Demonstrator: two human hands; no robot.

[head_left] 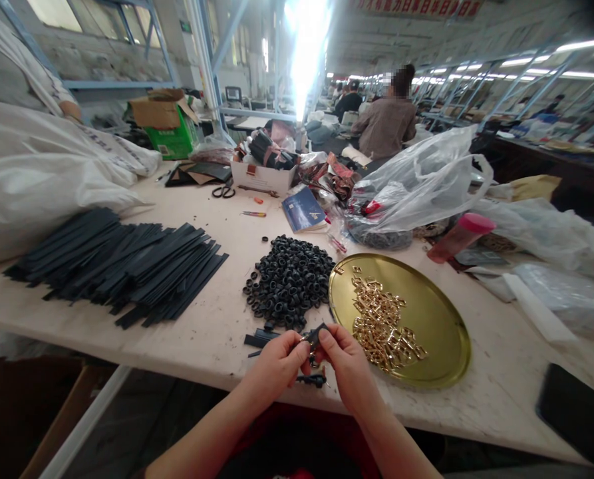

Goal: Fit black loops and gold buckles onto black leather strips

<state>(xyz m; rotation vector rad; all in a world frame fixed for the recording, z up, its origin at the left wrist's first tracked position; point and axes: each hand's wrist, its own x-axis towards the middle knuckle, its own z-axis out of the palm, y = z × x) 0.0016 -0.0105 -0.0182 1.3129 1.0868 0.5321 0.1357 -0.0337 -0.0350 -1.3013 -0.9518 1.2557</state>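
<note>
My left hand [275, 364] and my right hand [345, 362] meet at the table's near edge, both pinched on one small black strap piece with a metal buckle [314, 336]. Just beyond my fingers lies a heap of black rubber loops [289, 279]. To the right sits a round gold tray [436, 313] holding several gold buckles [384, 326]. A few short black pieces [258, 338] lie on the table by my left hand. A fanned pile of long black straps [122, 263] covers the table's left side.
Clear plastic bags [416, 186] and a pink-capped bottle [459, 236] stand behind the tray. A black phone [571, 412] lies at the near right. Scissors [223, 191], a blue booklet [302, 209] and a white box [261, 176] sit further back. Another person [386, 120] sits far behind.
</note>
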